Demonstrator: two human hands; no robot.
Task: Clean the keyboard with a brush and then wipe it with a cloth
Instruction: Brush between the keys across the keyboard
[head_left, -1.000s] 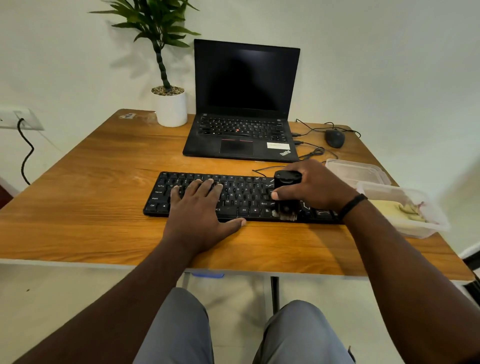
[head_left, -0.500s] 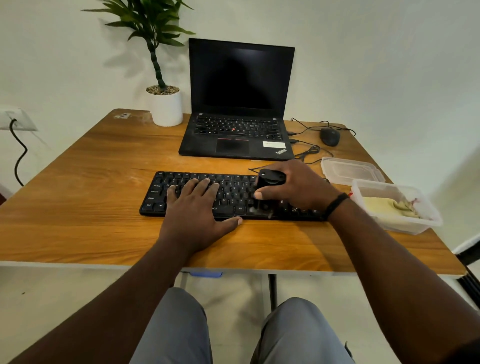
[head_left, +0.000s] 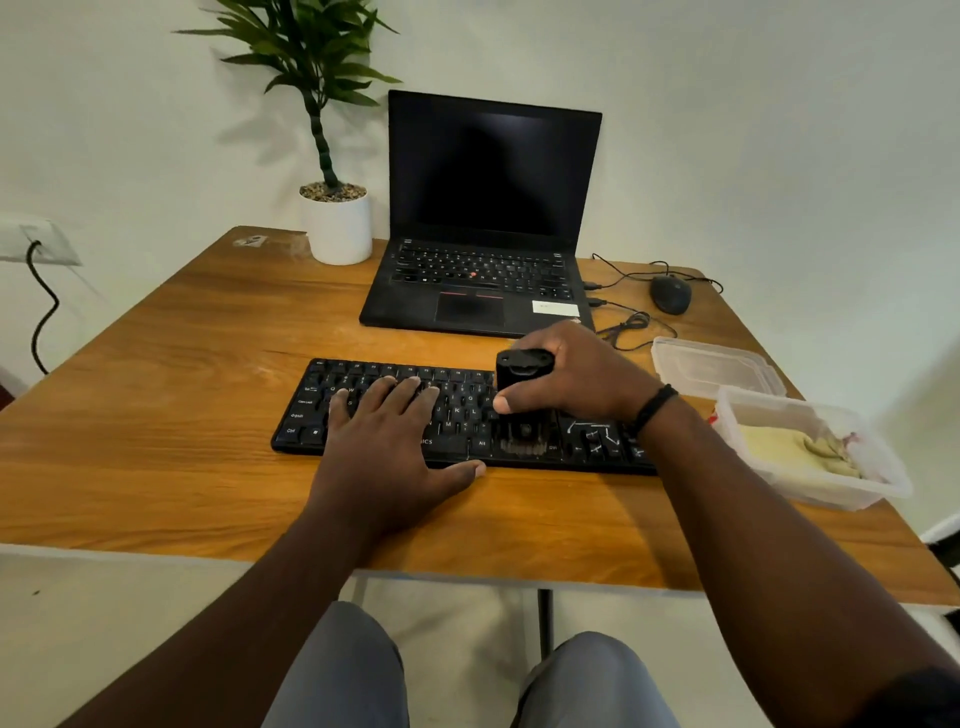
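Note:
A black keyboard (head_left: 467, 410) lies across the front of the wooden table (head_left: 171, 395). My left hand (head_left: 387, 447) rests flat on its left half, fingers straight, thumb on the table in front. My right hand (head_left: 576, 376) grips a chunky black brush (head_left: 519, 395) upright; its bristles touch the bottom key row right of the middle. A yellowish cloth (head_left: 795, 449) lies in an open clear plastic box (head_left: 852, 488) at the right edge.
An open black laptop (head_left: 483, 218) stands behind the keyboard. A potted plant (head_left: 337, 223) is at the back left, a black mouse (head_left: 670, 293) with cables at the back right. The box's clear lid (head_left: 717, 364) lies beside the keyboard's right end.
The brush swept left along the keyboard, then came back right and down to the bottom row. My left hand has stayed flat on the keys.

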